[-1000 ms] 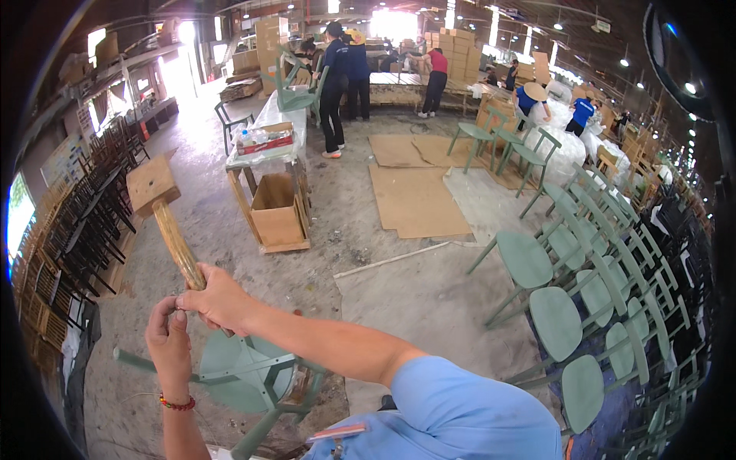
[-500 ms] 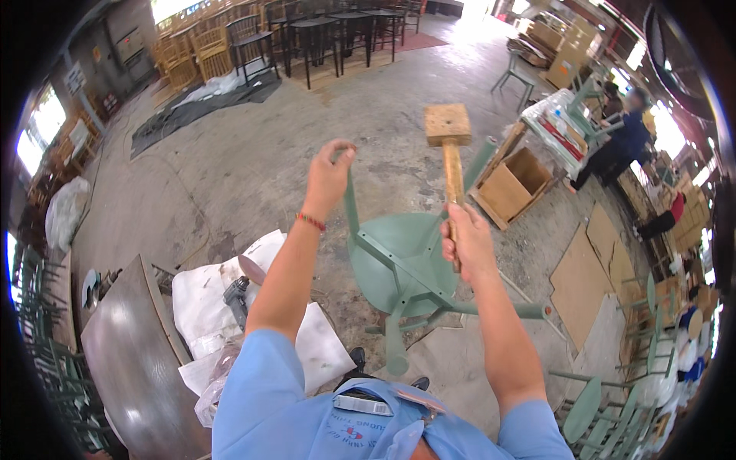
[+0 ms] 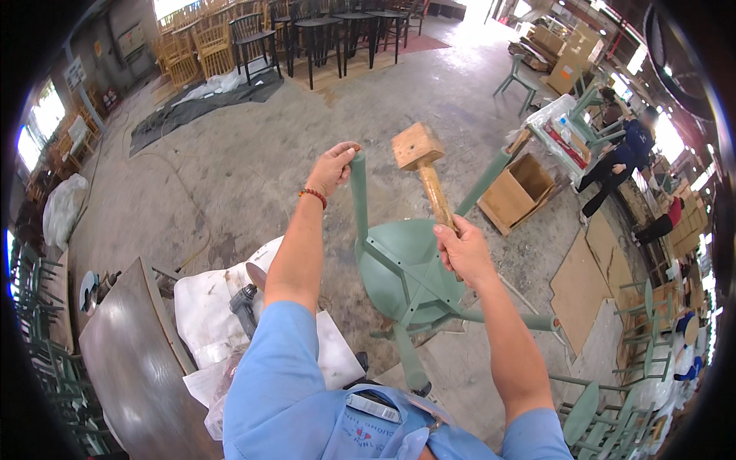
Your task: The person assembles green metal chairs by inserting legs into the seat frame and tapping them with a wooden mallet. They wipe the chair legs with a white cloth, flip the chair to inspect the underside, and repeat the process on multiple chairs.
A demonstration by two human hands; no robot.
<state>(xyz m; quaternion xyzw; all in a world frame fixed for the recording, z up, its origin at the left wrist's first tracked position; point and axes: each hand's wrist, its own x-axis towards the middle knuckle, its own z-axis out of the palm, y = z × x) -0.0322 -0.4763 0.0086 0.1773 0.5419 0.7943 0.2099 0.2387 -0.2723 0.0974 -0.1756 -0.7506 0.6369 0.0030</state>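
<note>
An upside-down green chair [image 3: 414, 253] stands before me, legs splayed outward and cross braces on its underside showing. My right hand [image 3: 464, 249] is closed around the handle of a wooden mallet [image 3: 418, 146], its block head raised above the seat. At the far left leg [image 3: 359, 195], my left hand [image 3: 334, 167] pinches at the leg's end. A small reddish-brown bit shows at those fingertips, too small to name. The mallet head is apart from the leg, to its right.
A cordless drill [image 3: 244, 307] lies on white sheeting at left, beside a dark wooden tabletop [image 3: 138, 360]. Cardboard sheets [image 3: 589, 284] cover floor at right. Beyond are a cardboard box [image 3: 520, 190], a worktable with a person [image 3: 625, 153], and dark chairs [image 3: 318, 34].
The mallet head has swung left and slightly lower, closer to the far left leg. My left hand has shifted slightly right at that leg's end, and the view has moved a little.
</note>
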